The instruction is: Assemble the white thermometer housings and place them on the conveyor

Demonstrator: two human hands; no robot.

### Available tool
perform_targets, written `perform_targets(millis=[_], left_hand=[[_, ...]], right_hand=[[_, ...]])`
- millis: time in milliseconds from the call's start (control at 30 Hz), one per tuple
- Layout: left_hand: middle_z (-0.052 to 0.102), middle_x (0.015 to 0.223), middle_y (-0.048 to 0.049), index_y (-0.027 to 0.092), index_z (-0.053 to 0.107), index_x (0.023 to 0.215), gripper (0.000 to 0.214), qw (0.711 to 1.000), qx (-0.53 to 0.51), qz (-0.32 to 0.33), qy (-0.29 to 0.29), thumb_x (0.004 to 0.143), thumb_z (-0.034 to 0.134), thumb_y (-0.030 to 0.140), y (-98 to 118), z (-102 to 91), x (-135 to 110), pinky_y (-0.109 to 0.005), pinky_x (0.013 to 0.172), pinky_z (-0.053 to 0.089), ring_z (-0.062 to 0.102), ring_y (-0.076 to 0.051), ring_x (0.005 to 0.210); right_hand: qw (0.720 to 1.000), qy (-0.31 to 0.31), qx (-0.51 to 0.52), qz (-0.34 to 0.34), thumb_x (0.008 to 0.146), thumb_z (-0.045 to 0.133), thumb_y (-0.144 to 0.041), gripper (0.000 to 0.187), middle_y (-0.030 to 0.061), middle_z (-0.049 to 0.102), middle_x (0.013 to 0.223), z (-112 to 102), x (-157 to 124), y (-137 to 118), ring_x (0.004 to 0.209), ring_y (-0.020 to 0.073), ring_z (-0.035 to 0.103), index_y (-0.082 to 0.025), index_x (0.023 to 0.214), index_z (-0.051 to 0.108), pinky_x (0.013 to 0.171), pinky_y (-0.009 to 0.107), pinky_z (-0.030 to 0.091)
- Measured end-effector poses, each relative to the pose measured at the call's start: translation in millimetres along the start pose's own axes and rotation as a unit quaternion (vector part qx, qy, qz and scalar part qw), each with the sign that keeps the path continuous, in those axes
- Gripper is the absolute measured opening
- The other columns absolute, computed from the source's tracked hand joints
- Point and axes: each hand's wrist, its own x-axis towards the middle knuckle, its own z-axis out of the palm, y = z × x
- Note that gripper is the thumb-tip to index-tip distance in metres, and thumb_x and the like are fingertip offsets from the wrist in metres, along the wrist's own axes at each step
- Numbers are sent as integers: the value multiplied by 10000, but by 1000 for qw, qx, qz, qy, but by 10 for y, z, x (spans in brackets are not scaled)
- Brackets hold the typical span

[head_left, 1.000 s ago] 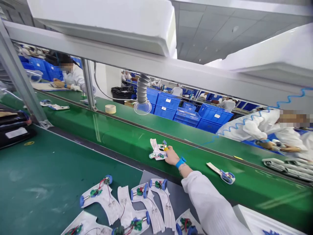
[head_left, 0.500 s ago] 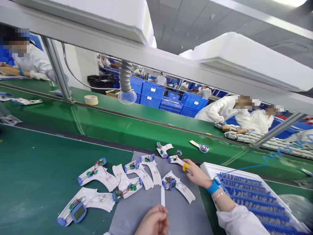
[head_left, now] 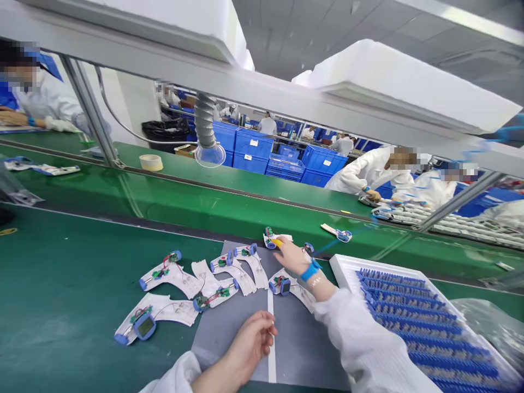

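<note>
My right hand (head_left: 292,256), a yellow cot on one finger and a blue band at the wrist, reaches over a white curved housing half (head_left: 282,238) at the belt's near edge. Its visible fingers are stretched out, at or just above this part; contact is unclear. Behind the wrist, another housing half with a blue-rimmed piece (head_left: 308,248) is mostly hidden. Low over the grey mat (head_left: 303,344), my left hand (head_left: 254,338) hovers with loosely curled fingers, nothing visible in it. A housing half with a small display (head_left: 285,286) lies below my right forearm.
Several wired housing halves (head_left: 174,308) lie left on the mat and green bench. A white foam tray (head_left: 335,267) of blue-topped parts stands right, beside a clear plastic bag (head_left: 487,322). Beyond runs the green belt (head_left: 213,210), with a tape roll (head_left: 151,162) behind it. Co-workers sit farther off.
My right hand has left the nearer housing half and moved left to the one by the belt. My left hand has come farther into view. The whole view has shifted slightly.
</note>
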Motion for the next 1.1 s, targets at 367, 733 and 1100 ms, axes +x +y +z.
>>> perform_targets(millis=[367, 733, 1100], left_hand=[[597, 1039, -74, 184, 516, 1027, 364, 979, -166, 108, -47, 749, 555, 417, 226, -11, -111, -294, 782, 434, 573, -189, 928], [396, 1285, -81, 239, 526, 1144, 566, 842, 387, 371, 65, 605, 639, 109, 115, -81, -172, -348, 989, 310, 406, -271, 1177], [478, 1151, -69, 218, 421, 1200, 690, 925, 296, 171, -165, 583, 729, 234, 143, -87, -187, -338, 867, 398, 487, -217, 1018]], right_hand=[[962, -44, 101, -249, 821, 494, -241, 164, 43, 621, 903, -230, -1052, -651, 856, 170, 566, -193, 945, 589, 758, 267, 426], [964, -15, 190, -184, 808, 557, -365, 406, 85, 529, 1032, -426, -1386, -628, 873, 192, 544, -192, 1162, 464, 760, 334, 476], [946, -34, 180, -269, 709, 474, -31, 273, 74, 525, 992, -341, -1460, -608, 896, 182, 496, -184, 932, 510, 804, 342, 445]])
